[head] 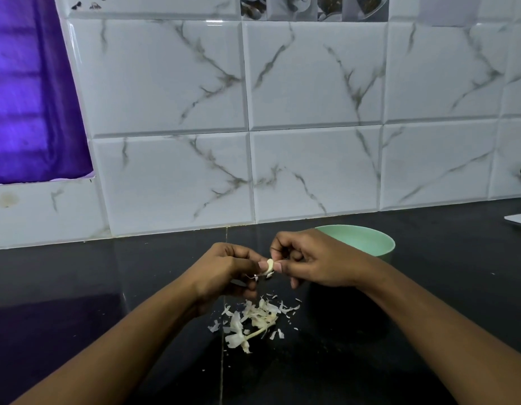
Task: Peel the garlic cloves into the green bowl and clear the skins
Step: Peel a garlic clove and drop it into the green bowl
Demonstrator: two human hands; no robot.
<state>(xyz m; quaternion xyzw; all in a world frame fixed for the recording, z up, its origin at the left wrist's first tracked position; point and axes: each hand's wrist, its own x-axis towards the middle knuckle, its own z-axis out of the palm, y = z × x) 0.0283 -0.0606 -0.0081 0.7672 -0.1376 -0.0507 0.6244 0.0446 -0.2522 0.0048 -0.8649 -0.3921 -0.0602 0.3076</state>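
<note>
**Taking the skin off one clove above the counter**

We hold one garlic clove (270,265) between our two hands, above the black counter (78,287) and just in front of the green bowl (367,241). The left hand (224,267) is curled and pinches the clove from its side; a thin strip of skin hangs below its fingertips. The right hand (311,260) is curled too, with the thumb pressed on the other side of the clove. Both hands grip the clove, none is free.

The pile of skins (253,320) lies on the counter directly under the hands, together with a dry stem. The bowl stands behind the right hand, close to the tiled wall (311,112). We cannot see inside it from here.

To do this step well, we think the left hand should keep the clove steady while the right thumbnail lifts the skin from the tip and pulls along it. It is better to let the strip fall on the same pile, so clearing is easy later. Then the bare clove goes into the bowl.
</note>
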